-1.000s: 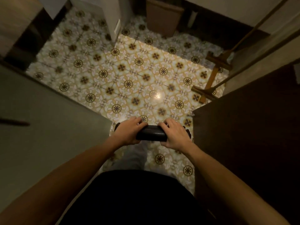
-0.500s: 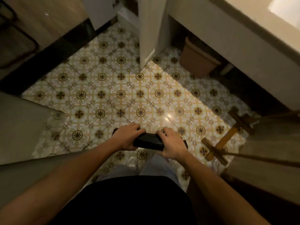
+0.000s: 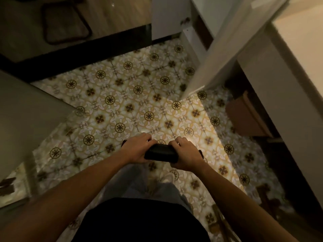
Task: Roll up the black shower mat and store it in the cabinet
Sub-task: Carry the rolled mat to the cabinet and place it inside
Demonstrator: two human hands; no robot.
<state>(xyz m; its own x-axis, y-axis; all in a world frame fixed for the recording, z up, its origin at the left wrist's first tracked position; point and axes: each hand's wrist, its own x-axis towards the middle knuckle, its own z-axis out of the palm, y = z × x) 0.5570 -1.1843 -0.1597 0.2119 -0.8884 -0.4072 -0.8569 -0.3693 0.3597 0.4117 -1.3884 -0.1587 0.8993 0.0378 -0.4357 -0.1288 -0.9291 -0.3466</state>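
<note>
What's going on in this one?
A person stands on a patterned tile floor, holding a rolled-up black mat level in front of them, the left hand and right hand each gripping one end. The rolling looks finished. An open white cabinet door is ahead to the right; the mat isn't stored yet.

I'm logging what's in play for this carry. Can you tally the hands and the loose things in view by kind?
Hands: 2, left hand and right hand
Rolled black mat: 1
Brown bin: 1
Floor mat with dark border: 1
Total: 5
</note>
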